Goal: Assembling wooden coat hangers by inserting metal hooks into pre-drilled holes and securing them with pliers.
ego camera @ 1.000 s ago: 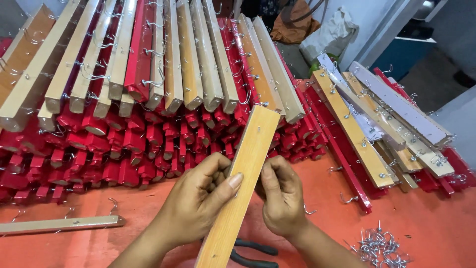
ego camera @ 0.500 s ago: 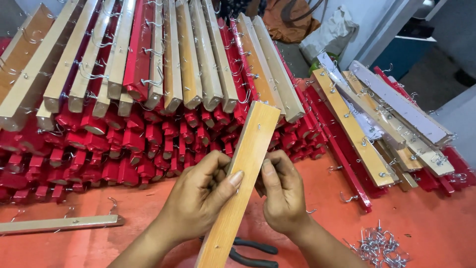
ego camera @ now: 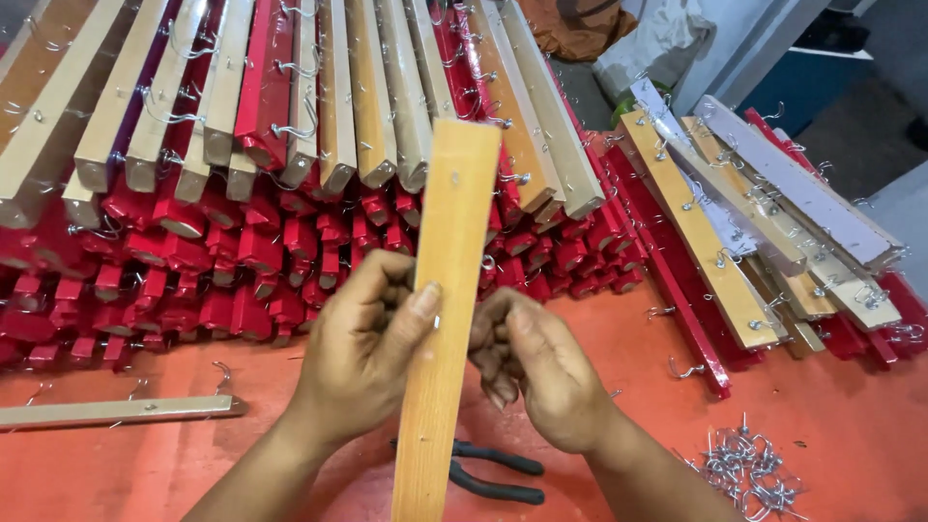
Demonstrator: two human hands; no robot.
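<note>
I hold a long light-wood strip (ego camera: 448, 290) upright and slightly tilted in front of me. My left hand (ego camera: 362, 353) grips its left edge, thumb pressed on the face near a small metal piece. On the right edge, my right hand (ego camera: 541, 372) has its fingers curled against the strip; what they pinch is hidden. A small hole shows near the strip's top end.
A big pile of wooden strips with metal hooks (ego camera: 319, 106) lies over red pieces (ego camera: 242, 261) behind the hands. More strips (ego camera: 764, 222) lie at the right. Black-handled pliers (ego camera: 493, 474), loose metal hooks (ego camera: 749, 464) and a single strip (ego camera: 116, 411) rest on the orange surface.
The strip has tipped a little more upright and closer to the camera. Both hands stay at the same place on it.
</note>
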